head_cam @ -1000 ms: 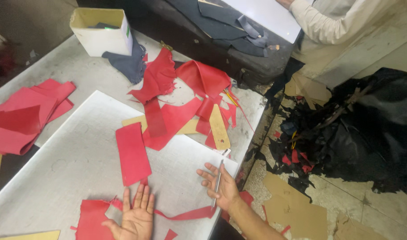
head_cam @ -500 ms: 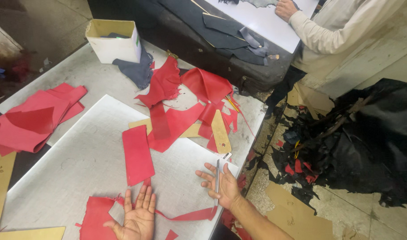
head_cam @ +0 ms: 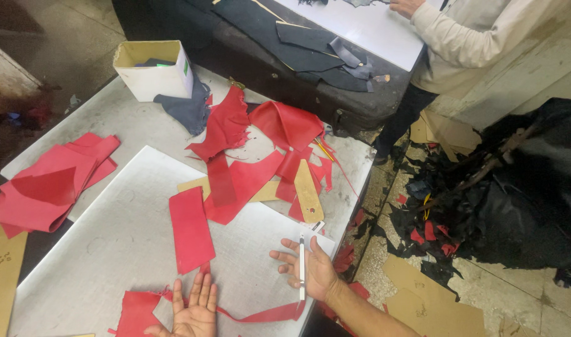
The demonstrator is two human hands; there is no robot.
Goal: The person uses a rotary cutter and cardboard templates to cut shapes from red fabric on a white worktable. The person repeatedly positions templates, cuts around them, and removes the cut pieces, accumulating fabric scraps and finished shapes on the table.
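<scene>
The left hand lay flat, fingers spread and straight, pressing a red scrap near the front edge of the white board; it gripped nothing. The right hand rested at the board's front right corner, fingers loosely splayed, with a slim white knife lying across them rather than firmly gripped. A thin red strip ran between the two hands along the front edge. To work this well, I judged the flat hand should keep the leather taut and its fingers clear of the blade's path, and the knife wanted a firmer grasp before any stroke. Counted: one red rectangle mid-board, one tan pattern toward the right edge, one cardboard box at the far corner, one red stack at the left edge, and a heap of red offcuts too tangled to number.
</scene>
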